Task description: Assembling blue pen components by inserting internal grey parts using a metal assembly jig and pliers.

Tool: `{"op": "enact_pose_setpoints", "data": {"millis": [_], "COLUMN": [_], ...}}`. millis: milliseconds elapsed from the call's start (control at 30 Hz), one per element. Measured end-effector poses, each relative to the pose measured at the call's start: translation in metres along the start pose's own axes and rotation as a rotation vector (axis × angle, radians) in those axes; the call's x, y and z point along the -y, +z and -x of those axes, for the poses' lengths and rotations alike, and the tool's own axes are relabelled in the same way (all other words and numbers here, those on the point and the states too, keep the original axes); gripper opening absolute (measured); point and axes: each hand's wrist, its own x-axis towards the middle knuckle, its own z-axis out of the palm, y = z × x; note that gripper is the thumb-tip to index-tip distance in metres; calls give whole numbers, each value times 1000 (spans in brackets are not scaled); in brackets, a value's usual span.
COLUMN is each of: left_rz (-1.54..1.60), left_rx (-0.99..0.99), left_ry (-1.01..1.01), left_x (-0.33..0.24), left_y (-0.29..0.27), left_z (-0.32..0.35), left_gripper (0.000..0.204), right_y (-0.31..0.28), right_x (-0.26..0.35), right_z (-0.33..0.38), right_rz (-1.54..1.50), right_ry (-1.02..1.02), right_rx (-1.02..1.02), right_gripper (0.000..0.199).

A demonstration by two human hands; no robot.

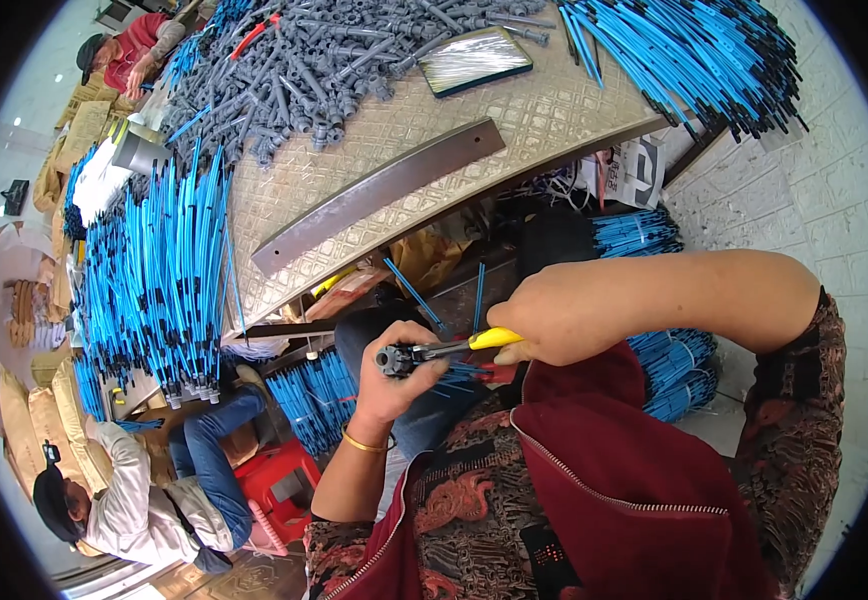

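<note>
The left grip (384, 393) is curled snugly round a dark fitting (392, 361), its end poking out at the left; the right grip (554, 318) is folded round the yellow handle of a tool (495, 338), whose metal shaft reaches to the fitting. The fitting is held in front of the body, off the near edge of the surface (544, 120). The step in hand appears to be working the tool on the fitting; the next move seems to call for a firm left hold and a shaft kept in line with the part. The left fingers cover much of the fitting, and where the shaft meets it is too small to make out. The right hand hides the handle's far end, so the tool's kind is unsure. Whether the blue rods (480, 295) nearby join the fitting, I cannot tell.
</note>
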Motion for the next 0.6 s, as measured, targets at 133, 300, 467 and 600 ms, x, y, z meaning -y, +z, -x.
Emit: {"op": "enact_pose_setpoints", "data": {"millis": [133, 300, 467, 600], "left_rz": [-83, 19, 54, 62], "left_rx": [-111, -186, -144, -138], "left_ry": [-131, -123, -94, -110], "left_x": [-1, -8, -5, -6], "left_y": [3, 2, -6, -1], "left_z": [0, -2, -1, -6], "left_gripper": [28, 32, 31, 31], "right_y": [8, 14, 2, 0], "right_x": [5, 0, 1, 1], "right_z": [-3, -5, 4, 4], "right_rz": [109, 100, 7, 13], "right_ry": [-13, -36, -17, -18], "right_rx": [-123, -216, -198, -196], "right_gripper": [34, 35, 35, 35]}}
